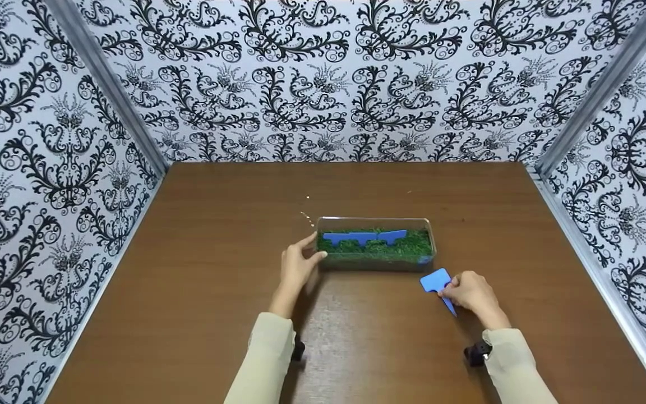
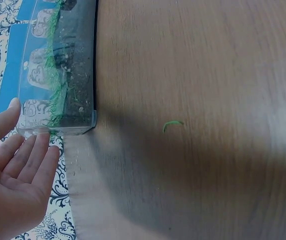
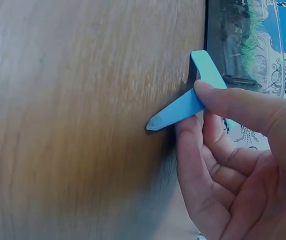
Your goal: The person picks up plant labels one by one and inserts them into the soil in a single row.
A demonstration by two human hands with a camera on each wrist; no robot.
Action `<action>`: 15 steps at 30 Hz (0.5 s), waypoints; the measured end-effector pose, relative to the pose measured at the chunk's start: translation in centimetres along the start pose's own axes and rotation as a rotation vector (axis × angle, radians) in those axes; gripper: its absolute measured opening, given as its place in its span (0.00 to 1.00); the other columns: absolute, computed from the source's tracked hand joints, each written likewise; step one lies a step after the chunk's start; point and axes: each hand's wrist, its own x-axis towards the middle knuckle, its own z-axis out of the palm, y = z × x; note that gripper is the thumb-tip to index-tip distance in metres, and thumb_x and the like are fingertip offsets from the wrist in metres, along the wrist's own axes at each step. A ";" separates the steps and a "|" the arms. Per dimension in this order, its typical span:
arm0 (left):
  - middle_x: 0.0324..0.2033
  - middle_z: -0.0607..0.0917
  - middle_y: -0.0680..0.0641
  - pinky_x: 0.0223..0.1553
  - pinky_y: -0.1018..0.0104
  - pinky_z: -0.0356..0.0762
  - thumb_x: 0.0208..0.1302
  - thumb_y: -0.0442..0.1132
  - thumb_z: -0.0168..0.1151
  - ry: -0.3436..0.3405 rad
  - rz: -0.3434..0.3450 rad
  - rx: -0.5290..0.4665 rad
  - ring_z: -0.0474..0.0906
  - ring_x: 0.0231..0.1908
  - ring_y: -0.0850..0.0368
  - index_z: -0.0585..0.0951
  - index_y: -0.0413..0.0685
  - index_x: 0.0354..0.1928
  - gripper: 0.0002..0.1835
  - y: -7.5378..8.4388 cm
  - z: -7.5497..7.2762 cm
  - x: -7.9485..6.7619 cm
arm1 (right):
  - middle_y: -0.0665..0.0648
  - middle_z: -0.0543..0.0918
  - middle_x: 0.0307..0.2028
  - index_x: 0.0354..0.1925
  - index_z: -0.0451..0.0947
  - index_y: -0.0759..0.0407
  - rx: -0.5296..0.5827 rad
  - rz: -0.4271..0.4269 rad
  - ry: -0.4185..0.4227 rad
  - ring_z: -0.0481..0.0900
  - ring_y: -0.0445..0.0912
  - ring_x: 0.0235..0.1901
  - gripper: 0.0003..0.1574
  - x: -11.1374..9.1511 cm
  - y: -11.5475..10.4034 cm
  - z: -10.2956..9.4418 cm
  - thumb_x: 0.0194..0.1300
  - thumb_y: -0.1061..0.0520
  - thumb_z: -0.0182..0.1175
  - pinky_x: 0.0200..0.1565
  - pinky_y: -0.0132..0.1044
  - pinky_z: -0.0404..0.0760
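Observation:
A clear rectangular plastic container [image 1: 379, 262] holds dark soil topped with green grass [image 1: 413, 247]. Several blue T-shaped plant labels [image 1: 351, 238] stand in the grass in a row along its length. My left hand [image 1: 299, 266] holds the container's left end, thumb at the near wall and fingers against the end wall. To the right and nearer to me, my right hand [image 1: 473, 293] pinches another blue plant label [image 1: 436, 279] between thumb and fingers. In the right wrist view, this label's pointed stem [image 3: 175, 112] slants toward the tabletop, its wide head toward the container.
The brown wooden table [image 1: 216, 252] is bordered by patterned black-and-white walls [image 1: 300, 84] with metal corner posts. A green grass blade [image 2: 173, 123] lies on the wood in the left wrist view. Pale bits [image 1: 307, 217] lie beyond the container's left end.

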 end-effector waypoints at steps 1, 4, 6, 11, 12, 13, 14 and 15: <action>0.47 0.89 0.40 0.59 0.46 0.78 0.55 0.38 0.75 0.002 -0.001 -0.001 0.83 0.55 0.41 0.83 0.46 0.59 0.26 0.0 0.0 0.0 | 0.45 0.76 0.15 0.18 0.77 0.55 0.010 -0.009 -0.004 0.72 0.41 0.20 0.17 0.0 0.1 0.0 0.58 0.51 0.70 0.25 0.34 0.67; 0.47 0.89 0.39 0.59 0.46 0.77 0.55 0.37 0.75 0.007 0.001 -0.002 0.83 0.55 0.41 0.83 0.46 0.58 0.26 0.0 0.0 0.0 | 0.47 0.80 0.19 0.23 0.78 0.56 0.027 -0.032 -0.001 0.78 0.41 0.22 0.15 -0.1 0.2 -0.1 0.58 0.52 0.71 0.27 0.34 0.70; 0.47 0.89 0.39 0.59 0.47 0.78 0.55 0.37 0.75 0.009 0.003 -0.003 0.83 0.54 0.41 0.83 0.45 0.58 0.26 0.0 0.0 0.0 | 0.48 0.82 0.20 0.25 0.77 0.57 0.038 -0.049 0.003 0.80 0.41 0.23 0.14 0.0 0.3 -0.1 0.57 0.53 0.72 0.27 0.35 0.71; 0.52 0.87 0.39 0.61 0.47 0.77 0.55 0.37 0.75 0.007 -0.012 -0.002 0.81 0.57 0.40 0.83 0.47 0.58 0.26 0.1 0.0 0.0 | 0.51 0.87 0.24 0.32 0.79 0.61 0.103 -0.067 0.007 0.81 0.39 0.22 0.12 0.0 0.5 0.1 0.57 0.56 0.72 0.27 0.34 0.75; 0.52 0.86 0.39 0.61 0.47 0.76 0.55 0.38 0.75 0.007 -0.015 -0.001 0.80 0.58 0.40 0.83 0.47 0.58 0.26 0.1 0.0 0.0 | 0.52 0.88 0.25 0.34 0.79 0.61 0.114 -0.070 0.009 0.81 0.39 0.22 0.12 0.0 0.6 0.2 0.57 0.56 0.72 0.28 0.34 0.75; 0.53 0.86 0.39 0.61 0.47 0.76 0.55 0.38 0.75 0.006 -0.016 0.000 0.80 0.59 0.40 0.83 0.47 0.58 0.26 0.1 0.0 0.1 | 0.52 0.89 0.26 0.35 0.79 0.62 0.126 -0.073 0.009 0.82 0.38 0.23 0.12 0.0 0.6 0.2 0.57 0.57 0.71 0.28 0.34 0.76; 0.54 0.86 0.39 0.62 0.47 0.76 0.55 0.38 0.75 0.006 -0.019 0.000 0.80 0.59 0.39 0.83 0.47 0.58 0.26 0.1 0.0 0.1 | 0.53 0.89 0.27 0.36 0.80 0.62 0.139 -0.073 0.008 0.82 0.38 0.23 0.12 0.0 0.6 0.2 0.58 0.57 0.71 0.28 0.33 0.77; 0.54 0.85 0.39 0.62 0.47 0.75 0.55 0.37 0.75 0.006 -0.021 -0.003 0.79 0.59 0.39 0.83 0.47 0.58 0.26 0.1 0.0 0.1 | 0.54 0.90 0.28 0.36 0.80 0.63 0.151 -0.072 0.007 0.83 0.38 0.24 0.12 0.1 0.6 0.2 0.58 0.57 0.71 0.28 0.33 0.78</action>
